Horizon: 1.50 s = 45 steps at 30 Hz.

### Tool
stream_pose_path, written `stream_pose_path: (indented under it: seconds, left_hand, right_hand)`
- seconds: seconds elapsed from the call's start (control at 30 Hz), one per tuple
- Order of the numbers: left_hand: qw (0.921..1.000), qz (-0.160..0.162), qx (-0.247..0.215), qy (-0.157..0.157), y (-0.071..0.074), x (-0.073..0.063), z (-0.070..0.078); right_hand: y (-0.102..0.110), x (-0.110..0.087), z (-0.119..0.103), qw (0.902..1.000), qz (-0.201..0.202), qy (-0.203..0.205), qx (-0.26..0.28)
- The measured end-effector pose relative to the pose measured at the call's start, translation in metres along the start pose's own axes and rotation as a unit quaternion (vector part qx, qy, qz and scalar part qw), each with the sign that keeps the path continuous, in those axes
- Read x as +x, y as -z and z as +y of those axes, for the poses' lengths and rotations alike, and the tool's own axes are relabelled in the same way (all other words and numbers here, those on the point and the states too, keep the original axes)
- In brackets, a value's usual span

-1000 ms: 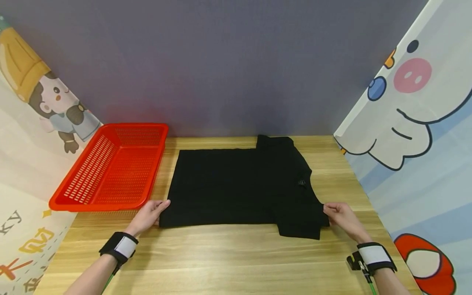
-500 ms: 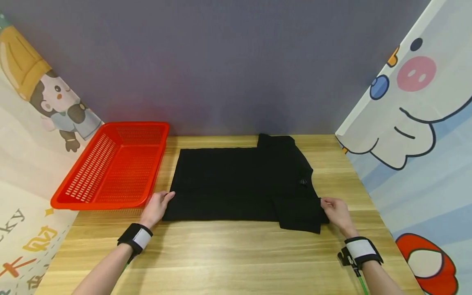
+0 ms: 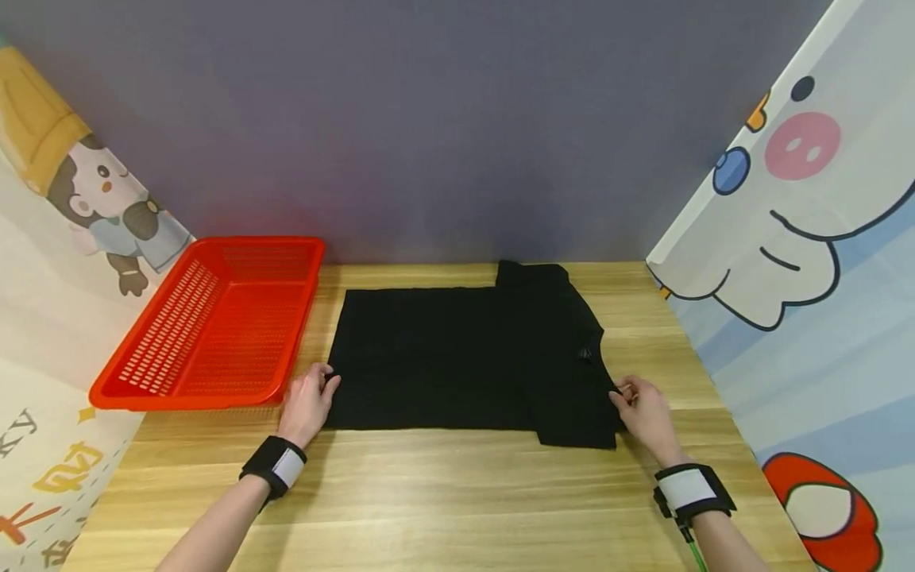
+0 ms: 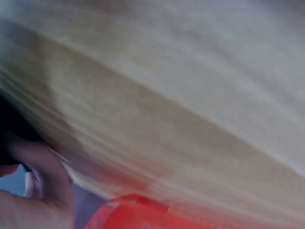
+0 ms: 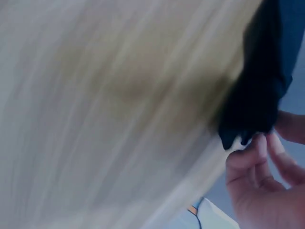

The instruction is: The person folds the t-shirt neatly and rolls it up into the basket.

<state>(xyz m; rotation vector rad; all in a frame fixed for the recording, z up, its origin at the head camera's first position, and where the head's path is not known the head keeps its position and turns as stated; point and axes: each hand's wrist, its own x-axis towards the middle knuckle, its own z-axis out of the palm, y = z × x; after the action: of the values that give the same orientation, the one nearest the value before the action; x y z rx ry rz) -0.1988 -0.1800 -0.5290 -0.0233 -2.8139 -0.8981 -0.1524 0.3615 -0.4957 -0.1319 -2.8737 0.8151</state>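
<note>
From where I stand, a black T-shirt [image 3: 443, 357] lies spread sideways on the wood-grain table [image 3: 443, 508], its collar toward the person's right. The left hand [image 3: 306, 405] pinches the hem near the front corner — just beside a red plastic basket [image 3: 193, 401] — while the right hand [image 3: 646, 413] pinches the shoulder by the neckline between thumb and fingers. Each wrist wears a black strap [image 3: 693, 488] with a white patch.
</note>
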Motion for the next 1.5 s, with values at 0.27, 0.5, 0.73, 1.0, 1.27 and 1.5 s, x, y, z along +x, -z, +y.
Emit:
stream_pose_path:
  seconds: [0.27,0.5,0.73,1.0,1.27,1.5]
  left_hand:
    - [0.9813,0.045,0.052,-0.180,-0.006,-0.019,0.005]
    - [0.9804,-0.075,0.092,-0.157,-0.008,-0.027,0.009]
    - [0.9809,-0.116,0.088,-0.129,-0.007,-0.028,0.010]
    - [0.9792,-0.115,0.093,-0.139,-0.007,-0.025,0.015]
    - [0.9804,-0.116,0.087,-0.134,-0.008,-0.025,0.019]
    - [0.9810,-0.125,0.082,-0.124,-0.006,-0.024,0.016]
  right_hand:
    - [0.031,-0.016,-0.004,0.9653,-0.240,-0.102,0.009]
    - [0.028,-0.016,-0.007,0.9230,-0.351,-0.107,0.115]
    - [0.025,-0.001,-0.020,0.9085,-0.306,-0.093,0.269]
    - [0.014,0.039,-0.050,0.8560,-0.219,-0.125,0.451]
    - [-0.017,0.067,-0.054,0.7831,-0.223,-0.175,0.553]
    - [-0.021,0.054,-0.039,0.8236,-0.176,-0.067,0.535]
